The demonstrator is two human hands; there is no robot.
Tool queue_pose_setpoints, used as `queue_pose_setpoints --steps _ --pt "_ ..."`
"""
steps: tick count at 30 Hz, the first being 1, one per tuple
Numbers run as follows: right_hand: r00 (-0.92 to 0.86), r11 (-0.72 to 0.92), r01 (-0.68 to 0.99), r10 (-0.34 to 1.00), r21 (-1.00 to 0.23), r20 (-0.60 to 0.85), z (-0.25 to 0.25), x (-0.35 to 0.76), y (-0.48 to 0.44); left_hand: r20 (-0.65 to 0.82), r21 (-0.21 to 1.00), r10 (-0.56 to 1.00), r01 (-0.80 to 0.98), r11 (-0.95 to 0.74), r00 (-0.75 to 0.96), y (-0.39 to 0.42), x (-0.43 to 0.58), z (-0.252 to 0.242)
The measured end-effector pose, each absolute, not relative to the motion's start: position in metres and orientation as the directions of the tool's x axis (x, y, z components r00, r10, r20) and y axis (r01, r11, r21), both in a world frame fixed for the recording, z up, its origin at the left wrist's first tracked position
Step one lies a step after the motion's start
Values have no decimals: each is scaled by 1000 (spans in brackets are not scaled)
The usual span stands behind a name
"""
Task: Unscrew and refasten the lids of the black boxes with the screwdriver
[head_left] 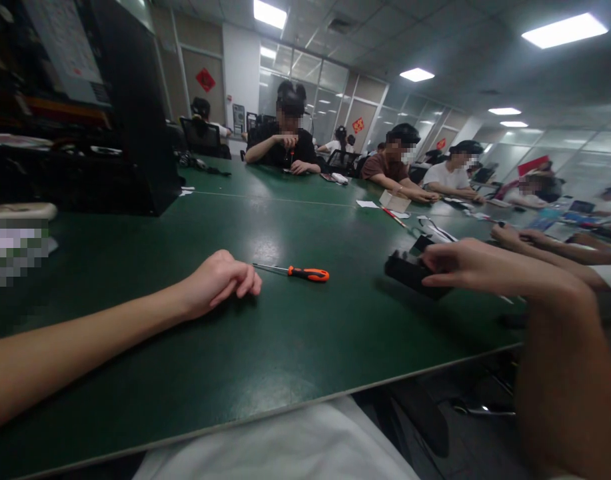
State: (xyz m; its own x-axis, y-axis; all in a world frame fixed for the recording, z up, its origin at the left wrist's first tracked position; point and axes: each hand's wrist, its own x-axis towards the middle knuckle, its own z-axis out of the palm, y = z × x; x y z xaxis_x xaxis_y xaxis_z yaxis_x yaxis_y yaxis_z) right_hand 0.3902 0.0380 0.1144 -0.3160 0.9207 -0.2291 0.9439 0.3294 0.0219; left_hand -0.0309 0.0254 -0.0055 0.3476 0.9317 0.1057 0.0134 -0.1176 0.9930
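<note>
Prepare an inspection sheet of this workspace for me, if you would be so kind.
Surface: green tabletop, glossy under ceiling lights.
Working items: orange-and-black screwdriver, lying flat; black part, exact type unclear.
Clutter: white paper and a pale box toward the right.
Hands: left hand loosely curled beside the screwdriver's tip, holding nothing visible; right hand gripping the black part.
Cables: dark cable-like bundle near the far edge, too small to confirm.
Surroundings: open black computer case at left; people seated around.

It's an office workroom — green table (305, 333), mesh chairs (200, 137), glass partitions (330, 90).
</note>
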Motion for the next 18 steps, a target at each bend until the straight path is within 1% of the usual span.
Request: queue_pose_setpoints --steps 1,2,4,5,7,10,12,14,16,18 --pt "-400 417 909 874 2 -274 116 364 33 115 992 932 17 -128 344 25 -31 -5" --pt "-501 519 855 819 -12 -281 117 337 28 127 990 933 10 -139 335 24 -30 -6" --pt "-697 716 696 651 -63 -299 115 286 21 152 988 937 -30 -150 315 23 -30 -7" --pt "-766 789 610 563 -73 -310 112 262 20 156 988 938 -53 -146 309 23 -30 -8" --pt "-848 884 463 420 -65 -324 104 225 20 146 988 940 -89 -125 308 23 -30 -11" --pt "-894 942 335 320 6 -313 94 193 26 153 986 932 -117 -121 327 24 -31 -13" --pt "-913 957 290 278 3 -298 93 186 33 175 984 910 -97 -149 377 24 -31 -13" --pt "-927 956 292 277 -21 -251 97 188 42 206 977 882 -35 -211 424 22 -32 -11" --pt "-912 929 370 365 13 -187 101 196 54 226 955 857 68 -288 463 20 -32 -8" --pt "-843 860 501 510 99 -171 101 203 66 213 923 838 179 -342 503 17 -32 -5"
